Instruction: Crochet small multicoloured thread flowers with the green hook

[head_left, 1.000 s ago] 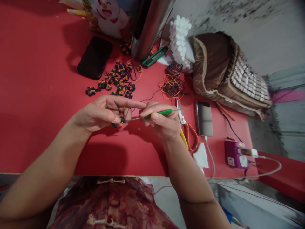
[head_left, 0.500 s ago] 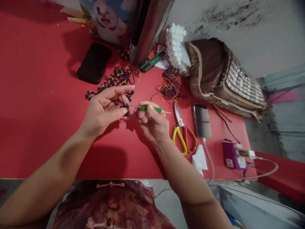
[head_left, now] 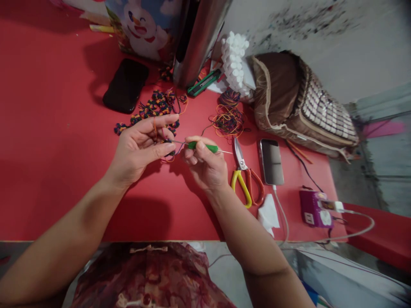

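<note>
My left hand (head_left: 141, 143) pinches a small dark multicolored crocheted piece (head_left: 169, 148) between thumb and fingers, with orange yarn looped over a raised finger. In my right hand (head_left: 207, 162) is a thin metal crochet hook with a green handle (head_left: 203, 147), its tip at the crocheted piece. Behind my left hand lie several small crocheted flowers (head_left: 157, 100). A loose tangle of multicolored yarn (head_left: 228, 119) rests beyond my right hand, and a strand leads from it toward my hands.
Scissors (head_left: 243, 173), a charging phone (head_left: 271, 161) and a purple box (head_left: 316, 208) are at the right. A black phone (head_left: 126, 85) lies at the back left. Near a metal post (head_left: 201, 42) are a green cutter (head_left: 204, 83) and a brown cushion (head_left: 298, 102).
The left thumb now covers more of the crocheted piece. The hook has shifted slightly left, closer to my left hand. The whole view has moved very slightly.
</note>
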A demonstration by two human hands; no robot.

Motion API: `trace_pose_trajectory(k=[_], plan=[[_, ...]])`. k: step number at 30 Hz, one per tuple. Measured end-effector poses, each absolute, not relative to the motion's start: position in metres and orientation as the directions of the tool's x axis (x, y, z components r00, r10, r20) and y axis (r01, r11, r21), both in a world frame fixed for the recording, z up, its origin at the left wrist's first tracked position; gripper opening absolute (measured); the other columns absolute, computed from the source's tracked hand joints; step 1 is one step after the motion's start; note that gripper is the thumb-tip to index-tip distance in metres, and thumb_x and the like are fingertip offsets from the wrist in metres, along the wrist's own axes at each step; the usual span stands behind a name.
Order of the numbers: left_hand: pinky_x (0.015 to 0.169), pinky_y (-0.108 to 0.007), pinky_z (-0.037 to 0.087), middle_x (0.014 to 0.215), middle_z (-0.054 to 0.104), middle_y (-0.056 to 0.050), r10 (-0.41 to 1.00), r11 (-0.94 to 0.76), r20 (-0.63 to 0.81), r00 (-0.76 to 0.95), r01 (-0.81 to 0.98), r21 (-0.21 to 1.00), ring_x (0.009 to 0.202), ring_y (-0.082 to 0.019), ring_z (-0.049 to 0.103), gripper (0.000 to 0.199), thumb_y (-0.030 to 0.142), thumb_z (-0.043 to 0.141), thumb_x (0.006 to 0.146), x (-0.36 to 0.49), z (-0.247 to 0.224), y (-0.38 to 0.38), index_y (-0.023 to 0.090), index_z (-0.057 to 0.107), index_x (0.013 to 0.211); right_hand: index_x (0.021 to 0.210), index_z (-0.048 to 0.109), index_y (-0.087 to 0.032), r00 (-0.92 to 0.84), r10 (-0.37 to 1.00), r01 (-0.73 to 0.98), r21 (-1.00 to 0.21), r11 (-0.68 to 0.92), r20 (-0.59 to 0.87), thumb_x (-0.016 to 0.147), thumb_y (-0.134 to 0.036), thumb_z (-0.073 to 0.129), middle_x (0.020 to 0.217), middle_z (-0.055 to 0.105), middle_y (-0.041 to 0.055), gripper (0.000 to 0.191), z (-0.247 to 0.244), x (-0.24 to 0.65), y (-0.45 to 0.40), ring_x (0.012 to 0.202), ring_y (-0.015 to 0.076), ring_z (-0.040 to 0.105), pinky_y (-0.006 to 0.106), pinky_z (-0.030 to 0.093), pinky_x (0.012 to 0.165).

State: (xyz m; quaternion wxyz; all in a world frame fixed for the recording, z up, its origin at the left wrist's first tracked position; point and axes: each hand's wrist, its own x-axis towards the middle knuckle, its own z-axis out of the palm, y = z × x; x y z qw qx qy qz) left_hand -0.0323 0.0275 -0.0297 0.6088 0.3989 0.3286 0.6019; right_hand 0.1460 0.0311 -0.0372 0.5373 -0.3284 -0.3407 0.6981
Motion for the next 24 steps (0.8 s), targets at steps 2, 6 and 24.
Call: trace_pose_trajectory(k=[2,6,24], plan=[[0.07,-0.023,0.065,0.088,0.074,-0.001,0.995,-0.033,0.074,0.068,-0.471,0.881,0.076,-0.013,0.07,0.046,0.009,0.094,0.078,-0.0332,-0.0303,0.0283,0.026,0.09,0.121,0.089,0.091,-0.029,-0.201,0.976,-0.512,-0.841,-0.176,-0.082,0.078,-0.047,0.095,0.064,0.07,-0.0032,0.022,-0.0372,0.1463,0.0306,0.054,0.0076,0.044,0.026,0.045,0.059],[0.065,-0.019,0.061,0.088,0.073,0.0,0.988,0.026,0.054,0.145,-0.496,0.868,0.073,-0.011,0.067,0.054,0.006,0.093,0.075,-0.0363,-0.03,0.0297,0.027,0.09,0.125,0.091,0.091,-0.03,-0.186,0.981,-0.461,-0.877,-0.136,-0.054,0.078,-0.051,0.095,0.064,0.07,-0.0032,0.026,-0.0381,0.1483,0.0298,0.055,0.0091,0.043,0.028,0.043,0.057],[0.073,-0.025,0.061,0.087,0.071,0.0,0.983,0.053,0.011,0.182,-0.342,0.938,0.079,-0.014,0.07,0.054,0.01,0.096,0.074,-0.039,-0.0282,0.0316,0.021,0.085,0.126,0.092,0.092,-0.029,-0.186,0.981,-0.477,-0.868,-0.14,-0.056,0.085,-0.047,0.093,0.065,0.071,-0.0026,0.019,-0.0357,0.1432,0.0245,0.053,0.0078,0.049,0.025,0.048,0.056]])
